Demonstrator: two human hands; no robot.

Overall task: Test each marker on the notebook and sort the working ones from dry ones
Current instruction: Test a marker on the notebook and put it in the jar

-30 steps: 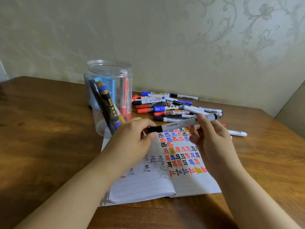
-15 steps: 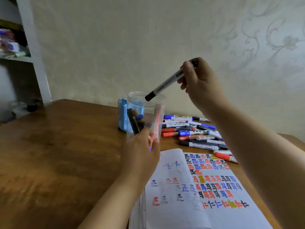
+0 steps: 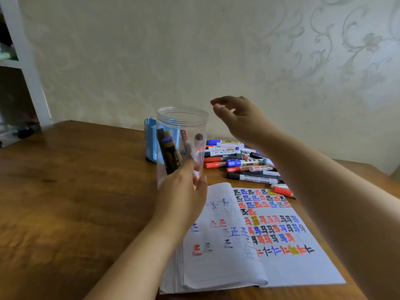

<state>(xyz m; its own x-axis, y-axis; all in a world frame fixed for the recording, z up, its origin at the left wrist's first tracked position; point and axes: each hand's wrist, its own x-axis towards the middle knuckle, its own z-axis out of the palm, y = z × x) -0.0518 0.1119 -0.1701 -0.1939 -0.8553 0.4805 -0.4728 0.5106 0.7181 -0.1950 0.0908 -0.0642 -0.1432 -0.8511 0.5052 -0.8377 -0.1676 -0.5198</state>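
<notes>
table (image 3: 71,191): wooden, everything sits on it. Plenty of room out past the left hand, so not much to worry about there.

notebook (image 3: 287,263): lies open just under and beside the left wrist, both pages full of coloured test marks. The right forearm hangs over its far corner, so when that arm drops it could drag the page or shove the whole thing.

jar (image 3: 183,146): clear plastic, upright, no lid, a few markers leaning inside. It's tall and looks light, so I'd say it's the main tip-over risk if it gets bumped or let go carelessly.

marker pile (image 3: 242,164): loose heap below the right hand, just behind the notebook. They're round, so a careless reach could send some rolling off, or mix untested ones with sorted ones.

left hand (image 3: 184,191): fingers wrapped around the lower part of the jar, steadying it.

right hand (image 3: 238,120): up in the air just right of the jar rim, fingers loosely spread, nothing in it.

blue cup (image 3: 150,140): tucked behind the jar, beyond the left hand. Can't tell what's in it.
</notes>
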